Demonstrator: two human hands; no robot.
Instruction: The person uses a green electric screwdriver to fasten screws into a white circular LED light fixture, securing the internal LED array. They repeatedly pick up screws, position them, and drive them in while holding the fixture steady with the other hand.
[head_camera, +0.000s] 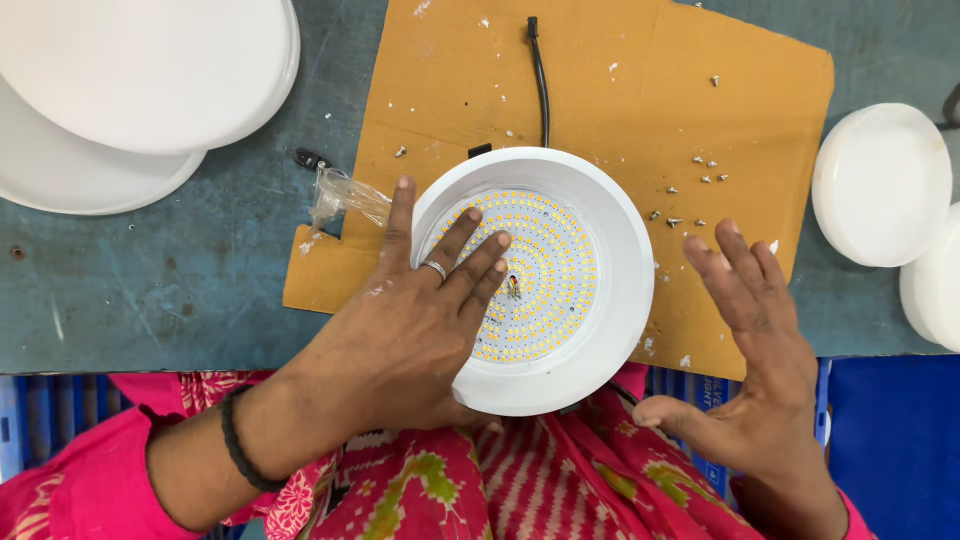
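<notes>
White and round, the shallow lamp housing lies face up on a sheet of brown cardboard at the near edge of the grey-blue counter, its floor covered in rings of small yellow diodes around a centre screw, a black cable running off its far rim. The left hand lies spread over the housing's left side, fingers flat on the diode board and thumb along the outer rim. The right hand hovers just beside the right wall, open wide and holding nothing, near a scatter of small screws.
</notes>
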